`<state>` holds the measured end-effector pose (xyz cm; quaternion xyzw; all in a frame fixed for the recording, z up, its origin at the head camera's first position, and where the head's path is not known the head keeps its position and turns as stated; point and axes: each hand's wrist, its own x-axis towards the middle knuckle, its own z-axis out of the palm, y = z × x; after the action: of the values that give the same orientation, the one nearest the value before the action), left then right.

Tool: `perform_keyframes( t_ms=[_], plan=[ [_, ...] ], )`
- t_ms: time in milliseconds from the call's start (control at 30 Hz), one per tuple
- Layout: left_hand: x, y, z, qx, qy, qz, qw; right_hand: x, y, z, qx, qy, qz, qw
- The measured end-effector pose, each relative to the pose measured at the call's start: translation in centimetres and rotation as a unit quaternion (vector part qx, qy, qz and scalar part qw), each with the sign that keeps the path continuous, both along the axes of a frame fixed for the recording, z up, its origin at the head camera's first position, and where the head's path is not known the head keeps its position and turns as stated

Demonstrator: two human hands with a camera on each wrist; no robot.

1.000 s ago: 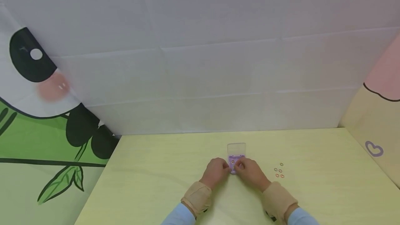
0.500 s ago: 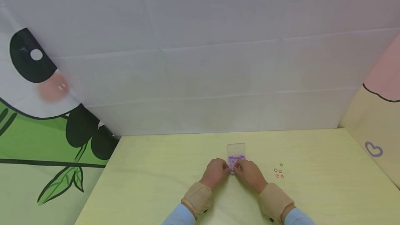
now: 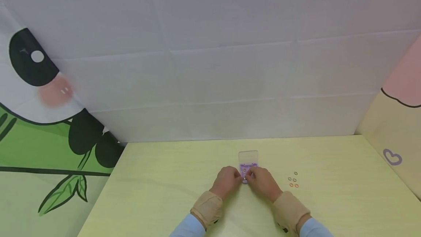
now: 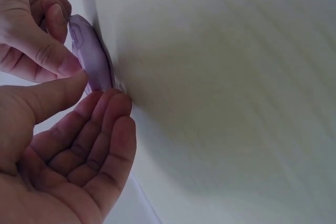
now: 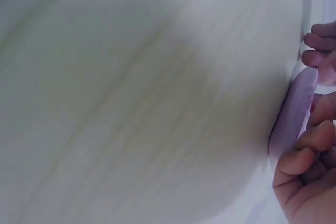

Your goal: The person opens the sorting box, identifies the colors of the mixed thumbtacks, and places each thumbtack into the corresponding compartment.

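A small flat purple case [image 3: 244, 168] with a raised clear lid [image 3: 248, 155] lies on the table. My left hand [image 3: 227, 181] holds its near left edge; the left wrist view shows thumb and fingertips meeting at the end of the purple body [image 4: 94, 56]. My right hand [image 3: 263, 182] works over the case's near right part, thumb and forefinger close together on its inner face. I cannot tell what those fingertips hold. A tiny ring shape [image 3: 244, 170] shows inside the case. In the right wrist view, curled fingers of the right hand [image 5: 310, 169] lie along the purple side.
Several small rings [image 3: 294, 180], some orange-red and some darker, lie on the pale yellow table [image 3: 158, 185] right of my right hand. A white cloth wall [image 3: 210, 83] rises behind the table, with printed panels at left and right.
My right hand has shifted slightly left and toward me over the case during the last second. The left hand and the case stay where they were.
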<state>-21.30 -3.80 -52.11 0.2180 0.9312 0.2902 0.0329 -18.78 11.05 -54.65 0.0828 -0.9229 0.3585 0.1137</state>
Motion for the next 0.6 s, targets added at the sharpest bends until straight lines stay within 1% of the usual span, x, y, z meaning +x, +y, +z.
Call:
perform_keyframes(
  t_ms=[67, 167, 200, 400, 600],
  plan=[
    [0.0, 0.0, 0.0, 0.0, -0.002, 0.0, 1.0, 0.0, 0.2, 0.2, -0.008, 0.006, 0.0, 1.0],
    [0.0, 0.0, 0.0, -0.002, -0.001, -0.001, 1.0, 0.0, 0.5, 0.4, -0.017, -0.006, -0.012, 1.0],
    [0.0, 0.0, 0.0, -0.003, -0.001, -0.001, 1.0, -0.1, 0.6, 0.4, -0.021, -0.02, -0.018, 0.999],
    [-0.1, -0.1, -0.2, -0.003, 0.008, -0.008, 0.9999, -0.1, 1.3, 0.4, -0.016, -0.041, -0.042, 0.998],
    [-0.2, 0.0, -0.4, -0.002, 0.001, -0.009, 1.0, 0.0, 2.4, 0.3, -0.006, -0.039, -0.049, 0.998]
  ],
)
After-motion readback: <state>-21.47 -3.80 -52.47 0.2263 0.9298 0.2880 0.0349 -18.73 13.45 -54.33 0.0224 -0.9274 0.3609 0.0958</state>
